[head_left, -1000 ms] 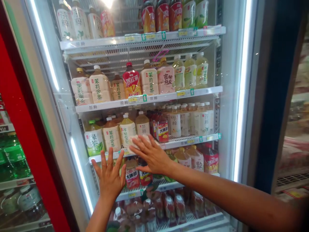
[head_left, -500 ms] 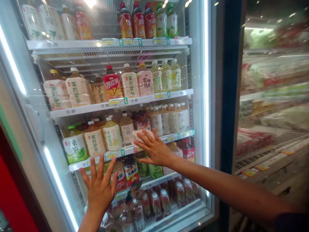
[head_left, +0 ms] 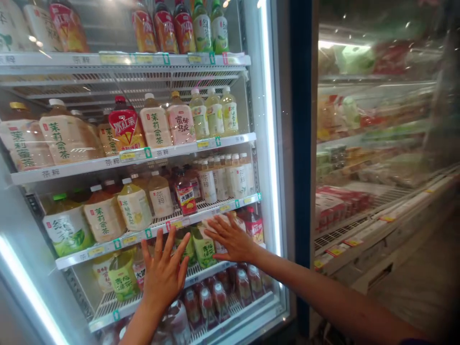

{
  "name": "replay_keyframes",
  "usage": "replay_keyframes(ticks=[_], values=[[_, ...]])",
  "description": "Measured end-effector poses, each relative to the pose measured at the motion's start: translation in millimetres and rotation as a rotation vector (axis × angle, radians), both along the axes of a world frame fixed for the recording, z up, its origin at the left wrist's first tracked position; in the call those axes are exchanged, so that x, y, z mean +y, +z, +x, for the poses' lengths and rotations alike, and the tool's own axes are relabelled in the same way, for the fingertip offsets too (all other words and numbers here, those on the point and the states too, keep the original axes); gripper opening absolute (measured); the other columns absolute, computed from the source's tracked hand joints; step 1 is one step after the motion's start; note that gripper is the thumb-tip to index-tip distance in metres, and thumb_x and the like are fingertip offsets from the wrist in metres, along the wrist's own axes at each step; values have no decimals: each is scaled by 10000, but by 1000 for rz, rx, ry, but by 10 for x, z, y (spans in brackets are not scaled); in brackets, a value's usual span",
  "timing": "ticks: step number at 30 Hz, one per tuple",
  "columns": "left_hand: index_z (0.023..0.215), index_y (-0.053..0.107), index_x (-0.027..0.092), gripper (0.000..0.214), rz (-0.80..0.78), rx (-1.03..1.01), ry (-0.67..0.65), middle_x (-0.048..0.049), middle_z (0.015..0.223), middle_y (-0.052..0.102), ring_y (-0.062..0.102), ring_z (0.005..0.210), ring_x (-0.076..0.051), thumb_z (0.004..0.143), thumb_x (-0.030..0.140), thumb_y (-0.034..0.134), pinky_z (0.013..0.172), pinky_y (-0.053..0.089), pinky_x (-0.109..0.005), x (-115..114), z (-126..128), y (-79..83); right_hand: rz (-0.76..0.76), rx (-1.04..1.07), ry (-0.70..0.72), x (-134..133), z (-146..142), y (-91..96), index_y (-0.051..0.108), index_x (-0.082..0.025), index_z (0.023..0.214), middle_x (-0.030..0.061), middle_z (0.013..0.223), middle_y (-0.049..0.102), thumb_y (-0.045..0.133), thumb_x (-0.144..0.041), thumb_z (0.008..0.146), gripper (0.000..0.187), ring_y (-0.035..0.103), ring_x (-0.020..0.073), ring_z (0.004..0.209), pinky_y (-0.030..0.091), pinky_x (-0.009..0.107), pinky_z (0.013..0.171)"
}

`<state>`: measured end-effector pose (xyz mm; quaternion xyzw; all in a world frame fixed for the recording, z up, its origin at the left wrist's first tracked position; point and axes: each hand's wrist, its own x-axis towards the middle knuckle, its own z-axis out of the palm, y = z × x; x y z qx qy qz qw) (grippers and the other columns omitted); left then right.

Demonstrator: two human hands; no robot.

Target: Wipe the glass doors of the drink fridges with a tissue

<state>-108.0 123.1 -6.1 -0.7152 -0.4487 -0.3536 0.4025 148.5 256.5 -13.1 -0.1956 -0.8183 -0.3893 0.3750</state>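
Observation:
My left hand (head_left: 163,275) lies flat and open on the glass door (head_left: 268,120) of a drinks fridge, fingers spread, low on the pane. To its right, my right hand (head_left: 235,239) is also flat with spread fingers, pressing a pale cloth (head_left: 217,222) against the glass; only a bit of the cloth shows at the fingertips. Behind the glass, white wire shelves (head_left: 215,209) carry several rows of tea and juice bottles, among them a small red-labelled bottle (head_left: 186,199) just above my hands.
A dark blue post (head_left: 302,143) stands at the door's right edge. Beyond it, an open chiller (head_left: 359,206) with packaged food runs along the right. A bright light strip (head_left: 21,282) glows at the lower left.
My view has swung to the right, so the fridge sits further left. My right hand and the cloth slid down from the third shelf's edge to the row below. My left hand has come closer to it.

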Motion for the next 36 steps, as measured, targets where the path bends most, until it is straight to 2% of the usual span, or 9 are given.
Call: replay_keyframes(ticks=[2, 5, 7, 10, 15, 20, 25, 31, 36], values=[[1589, 338, 383, 708, -13, 19, -10, -28, 1719, 218, 75, 1625, -292, 946, 386, 636, 1299, -41, -624, 52, 100, 41, -13, 47, -14, 46, 75, -75, 167, -285, 1660, 31, 1729, 209, 542, -707, 930, 923, 73, 229, 1620, 30, 533, 1317], [1587, 351, 372, 698, -30, 33, -15, -39, 1718, 223, 78, 1624, -300, 948, 377, 632, 1296, -30, -629, 132, 236, 56, -62, 208, -83, 86, 140, -176, 89, -168, 1669, 165, 1735, 66, 552, -608, 964, 951, 20, 362, 1613, 16, 690, 1262], [1583, 366, 359, 690, -33, 28, -15, -49, 1717, 230, 77, 1624, -304, 947, 375, 632, 1296, -26, -627, 181, 319, 26, -69, 239, -86, 87, 166, -255, 55, -175, 1671, 157, 1738, 24, 555, -583, 966, 956, 11, 363, 1613, 30, 688, 1263], [1573, 388, 361, 677, -30, 31, -21, -44, 1712, 252, 84, 1624, -295, 943, 377, 638, 1301, -27, -609, 247, 419, -46, -59, 233, -60, 93, 207, -320, 49, -235, 1674, 94, 1748, 44, 553, -570, 965, 932, 25, 306, 1620, 44, 629, 1290], [1566, 402, 365, 675, -40, 37, 1, -42, 1707, 275, 87, 1625, -287, 937, 392, 646, 1303, -37, -600, 327, 476, -133, -110, 420, -98, 144, 208, -289, 41, -184, 1675, 165, 1740, -28, 515, -545, 988, 910, 8, 392, 1608, 34, 728, 1245], [1559, 416, 363, 669, -36, -2, 32, -47, 1698, 301, 100, 1624, -287, 935, 399, 653, 1302, -34, -603, 297, 389, -193, -114, 408, -63, 75, 91, -440, 51, -192, 1678, 135, 1749, -26, 510, -516, 987, 890, 3, 385, 1610, 67, 700, 1264], [1578, 369, 379, 699, -7, -71, 68, -39, 1722, 229, 83, 1624, -306, 937, 368, 647, 1296, -32, -628, 216, 198, -178, -160, 537, -63, 20, -120, -294, 39, -206, 1680, 139, 1747, -47, 508, -508, 992, 886, -8, 404, 1606, 103, 732, 1246], [1588, 335, 395, 703, -12, -170, 118, -26, 1738, 170, 61, 1625, -326, 949, 353, 625, 1289, -29, -649, 141, -59, -186, -205, 537, -39, -145, -504, -401, 23, -206, 1679, 137, 1745, -43, 512, -447, 995, 874, 4, 399, 1607, 153, 734, 1240], [1601, 293, 403, 727, 17, -224, 153, -20, 1747, 123, 40, 1624, -344, 953, 328, 614, 1274, -36, -691, 91, -213, -165, -197, 543, -24, -248, -854, -178, -16, -232, 1678, 103, 1745, -90, 535, -504, 976, 933, 7, 427, 1600, 141, 738, 1241]])
